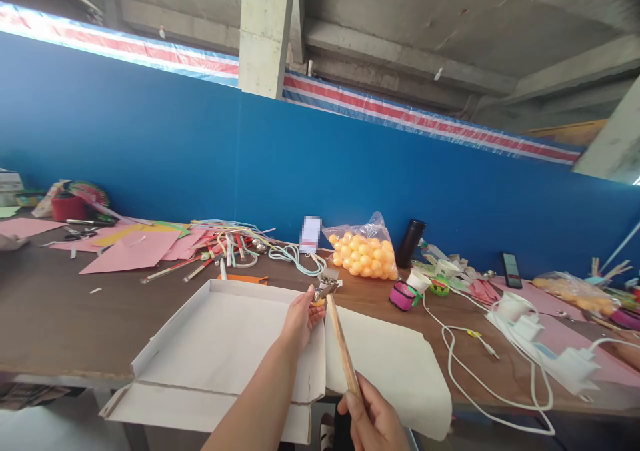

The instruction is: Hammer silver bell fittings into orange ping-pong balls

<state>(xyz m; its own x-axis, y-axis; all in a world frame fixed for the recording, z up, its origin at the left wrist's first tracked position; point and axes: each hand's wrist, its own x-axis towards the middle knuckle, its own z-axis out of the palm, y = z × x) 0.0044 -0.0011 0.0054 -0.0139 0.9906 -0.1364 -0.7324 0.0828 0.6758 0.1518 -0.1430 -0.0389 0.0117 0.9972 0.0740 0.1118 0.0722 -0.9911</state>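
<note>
Our right hand [373,414] wraps its fingers around the lower part of a wooden handle [341,341], which probably gives us control of its metal end, in front of the bag of orange balls [365,256]. Our left hand [300,317], at the right edge of the white box [225,331], seems to steady small shiny pieces [317,295] beside that end; whether its fingers pinch them, we cannot tell.

- A makeshift craft workshop
- Bare concrete pillar [265,31] and ceiling [400,4] (rough, unpainted)
- Blue partition [150,131] behind a long brown table [55,317]
- Pink paper [133,252], bagged orange balls [367,254], white plugs [575,365] on top
</note>
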